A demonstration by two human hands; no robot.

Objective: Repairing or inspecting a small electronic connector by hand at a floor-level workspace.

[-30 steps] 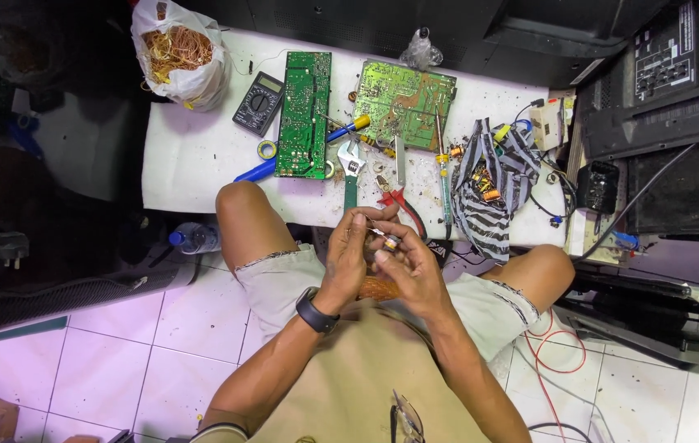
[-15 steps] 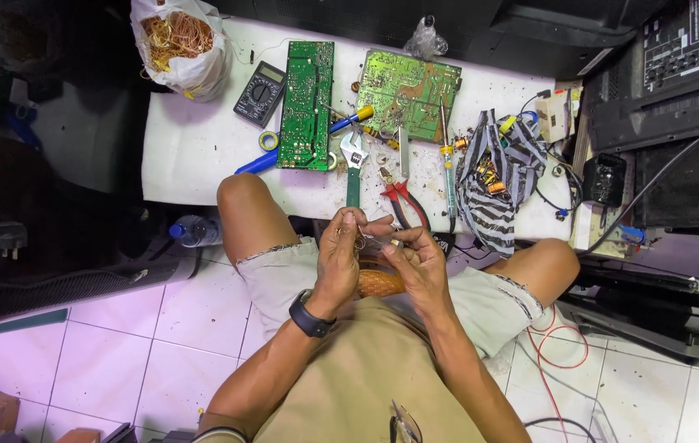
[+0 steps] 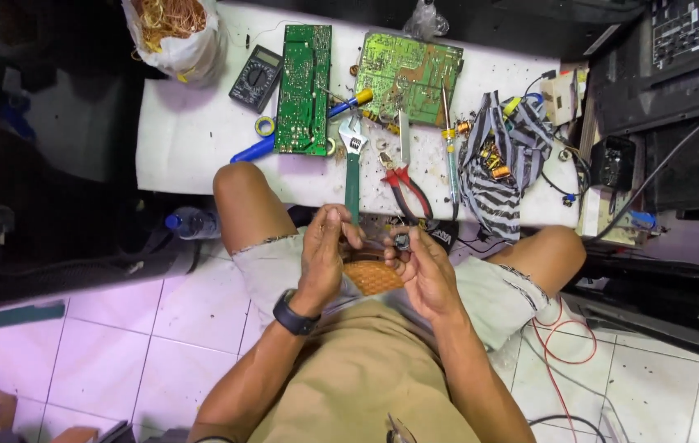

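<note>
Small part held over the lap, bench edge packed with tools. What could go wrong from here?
1. The small dark component is pinched between the left hand and right hand above the lap, not the table; a slip would likely send it to the tiled floor.
2. The green-handled wrench and red-handled pliers overhang the near edge, so a knee bump may knock them off.

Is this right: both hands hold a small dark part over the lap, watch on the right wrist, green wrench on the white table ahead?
Not quite. The head view shows the watch on the left wrist, not the right. The rest stands: left hand and right hand meet on a small dark part over the lap, and the green wrench lies on the white table ahead.
</note>
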